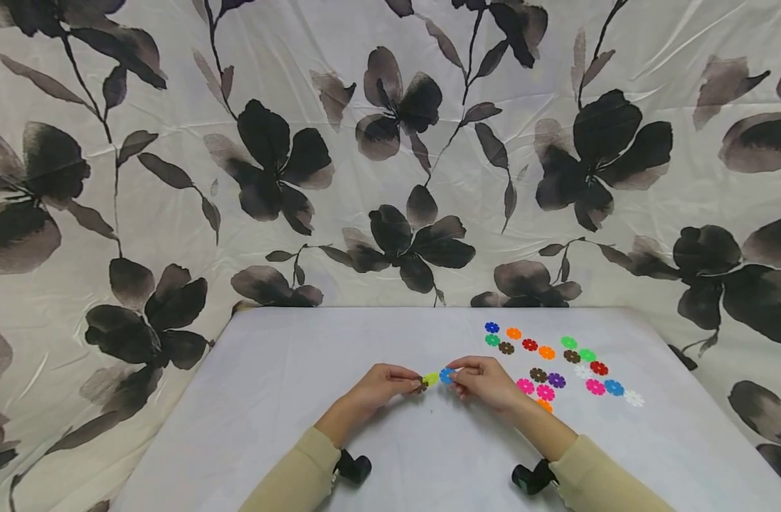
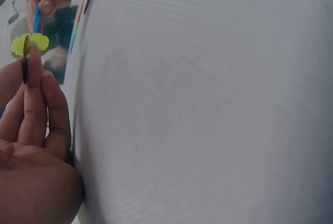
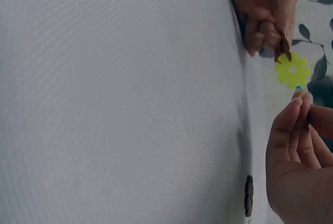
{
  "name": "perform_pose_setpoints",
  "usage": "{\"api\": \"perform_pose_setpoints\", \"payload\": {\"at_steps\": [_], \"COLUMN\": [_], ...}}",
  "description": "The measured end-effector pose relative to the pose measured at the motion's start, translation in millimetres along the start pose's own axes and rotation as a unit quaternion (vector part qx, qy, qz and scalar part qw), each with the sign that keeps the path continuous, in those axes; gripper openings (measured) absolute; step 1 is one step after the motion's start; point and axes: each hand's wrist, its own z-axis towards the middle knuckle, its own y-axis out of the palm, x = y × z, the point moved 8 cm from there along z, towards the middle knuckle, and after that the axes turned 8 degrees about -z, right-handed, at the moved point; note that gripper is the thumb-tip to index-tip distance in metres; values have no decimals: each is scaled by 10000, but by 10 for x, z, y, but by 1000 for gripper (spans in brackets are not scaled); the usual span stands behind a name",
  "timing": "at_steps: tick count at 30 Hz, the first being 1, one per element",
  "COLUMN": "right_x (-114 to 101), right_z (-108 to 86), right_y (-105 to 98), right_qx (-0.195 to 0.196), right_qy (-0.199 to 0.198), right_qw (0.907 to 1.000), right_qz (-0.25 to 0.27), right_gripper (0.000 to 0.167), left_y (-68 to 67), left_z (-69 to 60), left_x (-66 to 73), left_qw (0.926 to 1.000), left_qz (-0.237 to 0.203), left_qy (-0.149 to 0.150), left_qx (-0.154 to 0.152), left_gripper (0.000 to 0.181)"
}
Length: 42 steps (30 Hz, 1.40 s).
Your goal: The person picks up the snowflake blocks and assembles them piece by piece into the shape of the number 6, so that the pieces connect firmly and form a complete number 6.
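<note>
From right-wrist view alone, yellow disc's (image 3: 300, 66) hole

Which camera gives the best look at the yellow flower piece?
The right wrist view: the yellow flower piece shows nearly face-on there, its centre hole visible. The head view shows it small, between the left hand and right hand. The left wrist view shows it slanted, partly covered by the brown piece.

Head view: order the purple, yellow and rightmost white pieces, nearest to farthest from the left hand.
1. Yellow piece: between left hand and right hand.
2. Purple piece: right of both hands.
3. Rightmost white piece: beyond purple, far right.
</note>
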Motion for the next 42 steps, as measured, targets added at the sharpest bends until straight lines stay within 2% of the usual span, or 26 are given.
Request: {"api": "perform_pose_setpoints", "payload": {"at_steps": [11,18,24,28,32,34,38,42], "right_x": [-8,43,-31,-45,-22,-21,-95,-171], "right_z": [6,2,-9,10,9,10,38,57], "right_y": [45,142,243,281,290,261,184,203], "right_qx": [-152,-211,-423,-294,-195,-74,95,-155], "right_qy": [149,142,-43,-91,37,150,146,-77], "right_qw": [9989,9980,9951,9936,9937,9942,9975,9998], "right_qz": [414,579,898,1084,1105,1064,678,63], "right_gripper": [31,29,33,33,33,32,30,29], "left_y": [-2,-2,-53,-80,-76,-65,-17,12], "left_z": [-11,-18,-34,-53,-51,-31,17,32], "left_x": [16,-34,-5,5,-31,-46,-25,-33], "left_qw": [10000,10000,9987,9963,9949,9957,9991,9996], "left_qz": [10,-31,-193,-316,-365,-323,-89,250], "left_qy": [-10,-3,203,340,303,240,141,-91], "left_qx": [-31,-41,417,729,891,835,402,7], "left_gripper": [23,22,20,19,18,19,21,29]}}
